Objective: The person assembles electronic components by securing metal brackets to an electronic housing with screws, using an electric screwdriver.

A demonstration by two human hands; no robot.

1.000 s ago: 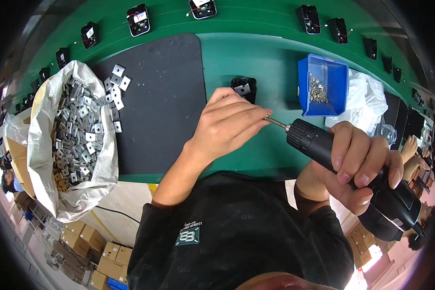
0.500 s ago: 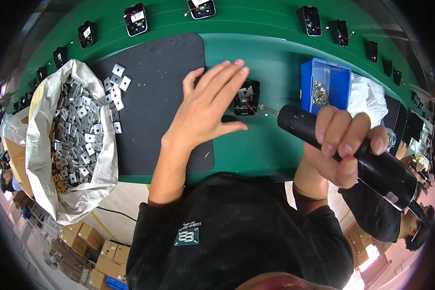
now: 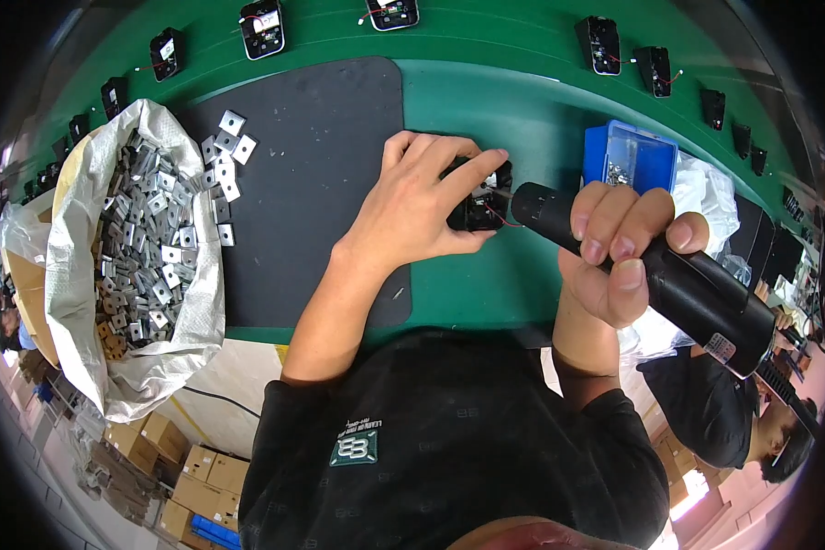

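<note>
My left hand (image 3: 422, 194) is wrapped round a small open black plastic housing (image 3: 475, 214) on the green work surface, its thumb on the near side and fingers over the far side. Metal parts show inside the housing, and a thin red wire sticks out to the right. My right hand (image 3: 625, 249) grips a black electric screwdriver (image 3: 720, 312), tilted with its nose toward the housing. The bit reaches to the housing's right part; whether it touches a screw cannot be made out. A blue bin (image 3: 597, 154) with small screws stands just beyond the screwdriver.
On the left, a white woven sack (image 3: 69, 284) is full of square metal plates (image 3: 160, 220); several loose plates (image 3: 232, 122) lie beside it on a black mat (image 3: 312, 192). More housings (image 3: 264, 32) line the far green strip. Another person (image 3: 706, 412) is at right.
My left hand has come down from spread above the housing and closed round it. The screwdriver has moved left, its bit now over the housing. Housings on the far strip have shifted slightly right.
</note>
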